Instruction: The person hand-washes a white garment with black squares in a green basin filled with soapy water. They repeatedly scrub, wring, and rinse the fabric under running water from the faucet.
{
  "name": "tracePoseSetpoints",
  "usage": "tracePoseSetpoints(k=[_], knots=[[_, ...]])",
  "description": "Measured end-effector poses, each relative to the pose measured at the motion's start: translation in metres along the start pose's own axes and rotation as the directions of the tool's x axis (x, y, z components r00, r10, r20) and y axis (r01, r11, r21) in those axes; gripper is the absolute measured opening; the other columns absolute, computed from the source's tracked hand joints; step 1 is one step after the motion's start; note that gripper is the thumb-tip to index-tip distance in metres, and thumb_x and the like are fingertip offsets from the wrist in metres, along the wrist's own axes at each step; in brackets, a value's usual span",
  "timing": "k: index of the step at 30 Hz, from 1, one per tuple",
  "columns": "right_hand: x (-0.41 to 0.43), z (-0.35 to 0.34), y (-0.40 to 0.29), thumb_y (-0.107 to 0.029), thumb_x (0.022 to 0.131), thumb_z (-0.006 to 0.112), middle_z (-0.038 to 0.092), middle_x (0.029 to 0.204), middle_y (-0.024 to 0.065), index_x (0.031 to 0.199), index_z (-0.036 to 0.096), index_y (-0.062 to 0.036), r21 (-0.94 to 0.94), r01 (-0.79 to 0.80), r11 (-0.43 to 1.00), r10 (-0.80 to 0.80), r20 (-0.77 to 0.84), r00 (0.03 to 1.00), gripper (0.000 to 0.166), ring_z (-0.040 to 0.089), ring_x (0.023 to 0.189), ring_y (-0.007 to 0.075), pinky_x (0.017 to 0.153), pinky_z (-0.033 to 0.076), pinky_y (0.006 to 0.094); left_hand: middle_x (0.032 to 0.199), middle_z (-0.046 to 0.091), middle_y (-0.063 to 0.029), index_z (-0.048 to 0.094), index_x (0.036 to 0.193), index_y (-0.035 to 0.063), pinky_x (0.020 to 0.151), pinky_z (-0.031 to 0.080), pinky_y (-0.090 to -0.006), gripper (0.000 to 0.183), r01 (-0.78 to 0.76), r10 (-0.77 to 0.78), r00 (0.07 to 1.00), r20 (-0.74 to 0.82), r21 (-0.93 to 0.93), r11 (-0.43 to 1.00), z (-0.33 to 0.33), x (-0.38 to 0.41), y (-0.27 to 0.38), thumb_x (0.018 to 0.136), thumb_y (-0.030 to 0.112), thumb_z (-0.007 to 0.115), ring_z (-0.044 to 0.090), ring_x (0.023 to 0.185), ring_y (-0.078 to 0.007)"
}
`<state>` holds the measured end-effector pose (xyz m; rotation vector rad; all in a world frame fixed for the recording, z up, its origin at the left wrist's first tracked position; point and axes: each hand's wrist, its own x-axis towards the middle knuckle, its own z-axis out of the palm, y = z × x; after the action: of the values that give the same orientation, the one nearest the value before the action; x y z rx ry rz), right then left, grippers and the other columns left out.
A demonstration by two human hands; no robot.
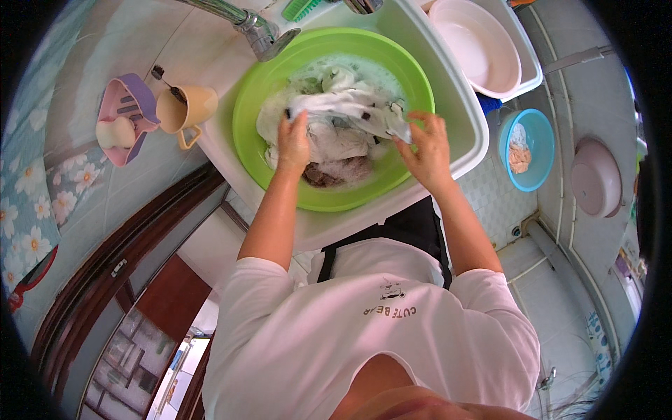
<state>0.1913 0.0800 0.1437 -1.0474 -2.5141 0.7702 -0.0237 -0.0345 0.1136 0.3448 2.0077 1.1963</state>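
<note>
A green plastic basin (336,202) sits in a white sink and holds sudsy water with wet clothes. Between my two hands stretches a wet white garment (341,104) with dark spots, lying over the other laundry. My left hand (295,140) grips its left end, thumb and fingers closed on the cloth. At its right end, my right hand (426,144) pinches a corner between thumb and fingers. Below the garment lie pale wet cloth (336,140) and a brown cloth (338,172), partly under the suds.
A chrome faucet (262,37) reaches over the basin's rim. Left are a beige mug (202,107) with a toothbrush and a soap dish (149,123) with soap. Right stand a pale pink basin (512,47) and, lower, a blue basin (543,152) with small cloths. A green brush (299,8) lies behind.
</note>
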Motion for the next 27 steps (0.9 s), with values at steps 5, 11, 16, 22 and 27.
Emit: tracePoseSetpoints(k=[5, 11, 16, 22, 27], knots=[[0.015, -0.030, -0.016, -0.005, 0.077, 0.052, 0.054, 0.092, 0.0091, 0.091, 0.053, -0.0002, 0.661, -0.054, 0.749, 0.136, -0.074, 0.988, 0.015, 0.051, 0.081, 0.0190, 0.074, 0.041, 0.0281, 0.098, 0.054, -0.0098, 0.049, 0.103, -0.0002, 0.076, 0.042, -0.0306, 0.026, -0.716, 0.708, 0.650, -0.277, 0.088, 0.692, -0.018, 0.028, 0.012, 0.087, 0.021, 0.048, 0.051, 0.089, -0.0167], [0.042, 0.003, -0.021, -0.011, 0.086, 0.050, 0.051, 0.093, -0.0001, 0.109, 0.045, -0.0035, 0.965, -0.179, 0.194, 0.468, 0.069, 0.881, 0.025, 0.046, 0.081, 0.0070, 0.073, 0.038, 0.0212, 0.110, 0.049, -0.0110, 0.044, 0.110, -0.0004, 0.083, 0.040, -0.0269, 0.032, -0.405, 0.403, 0.914, -0.042, -0.065, 0.912, 0.011, 0.043, 0.075, 0.085, 0.018, 0.052, 0.049, 0.096, -0.0155], [0.057, 0.090, 0.032, -0.019, 0.082, 0.056, 0.050, 0.110, 0.0124, 0.127, 0.028, -0.0039, 0.760, -0.363, 0.539, 0.380, 0.165, 0.910, 0.055, 0.050, 0.098, 0.0210, 0.084, 0.039, 0.0312, 0.111, 0.048, -0.0162, 0.040, 0.117, -0.0035, 0.085, 0.038, -0.0364, 0.042, -0.615, 0.615, 0.785, -0.070, 0.034, 0.788, 0.031, 0.065, 0.042, 0.082, 0.016, 0.054, 0.048, 0.100, -0.0254], [0.051, 0.139, 0.041, -0.035, 0.075, 0.058, 0.057, 0.099, 0.0244, 0.131, 0.023, -0.0060, 0.041, -0.555, 0.831, 0.494, 0.407, 0.769, 0.072, 0.055, 0.091, 0.0399, 0.081, 0.043, 0.0425, 0.113, 0.042, -0.0222, 0.036, 0.119, 0.0030, 0.076, 0.043, -0.0441, 0.047, -0.490, 0.559, 0.824, 0.087, 0.605, 0.628, 0.060, 0.062, -0.012, 0.077, 0.016, 0.054, 0.049, 0.094, -0.0398], [0.033, 0.159, 0.060, -0.032, 0.077, 0.054, 0.058, 0.100, 0.0203, 0.124, 0.034, -0.0054, -0.146, -0.221, 0.964, 0.263, 0.631, 0.730, 0.057, 0.055, 0.093, 0.0373, 0.081, 0.043, 0.0425, 0.118, 0.044, -0.0140, 0.035, 0.127, 0.0114, 0.082, 0.038, -0.0426, 0.056, -0.435, 0.469, 0.835, 0.287, 0.866, 0.245, 0.063, 0.081, -0.045, 0.077, 0.026, 0.056, 0.054, 0.093, -0.0319]])
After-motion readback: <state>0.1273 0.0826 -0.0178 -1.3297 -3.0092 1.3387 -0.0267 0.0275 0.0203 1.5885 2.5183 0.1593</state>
